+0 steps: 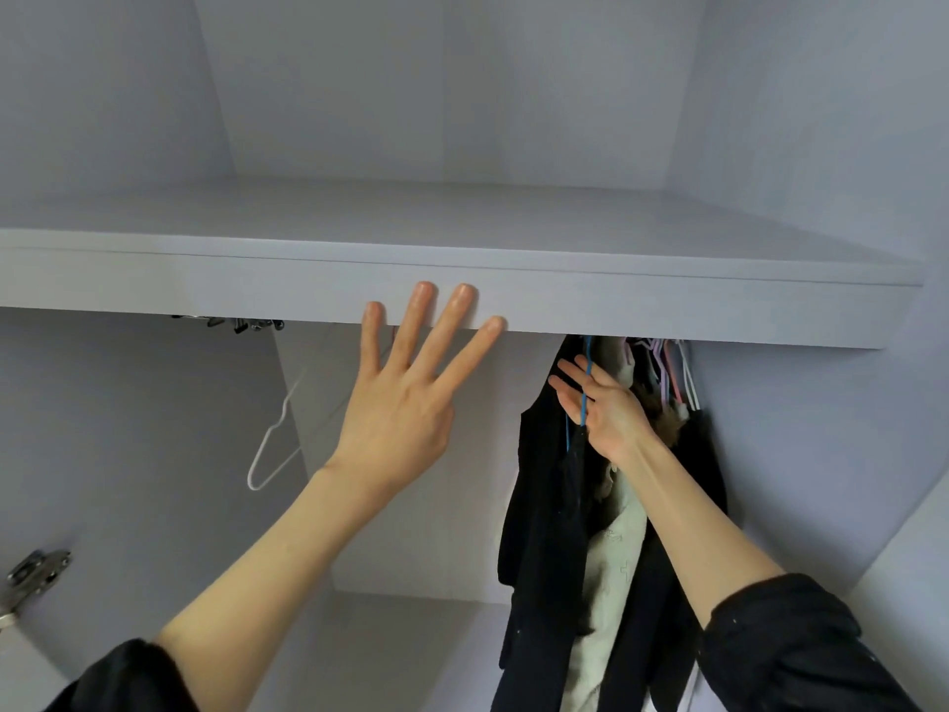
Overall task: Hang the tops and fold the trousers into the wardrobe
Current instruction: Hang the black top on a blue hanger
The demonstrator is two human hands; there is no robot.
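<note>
We see the dark top [544, 511] hanging at the right end of the wardrobe, under the shelf [565, 295], on a blue hanger [585, 382] whose hook runs up out of sight behind the shelf's front edge. Just behind it hang a pale cream garment [616, 547] and more dark clothes, with a bunch of pink and white hangers [672, 372] pressed against the right wall. Our right hand [601, 408] is at the blue hanger, fingers stretched out nearly straight, the wire crossing the palm; we cannot tell whether the thumb pinches it. Our left hand [405, 403] is raised with its fingers spread and straight, the fingertips in front of the shelf's edge, grasping nothing. To the left hangs a bare white hanger [277, 434]. A metal hinge [36, 573] sits at the lower left.
</note>
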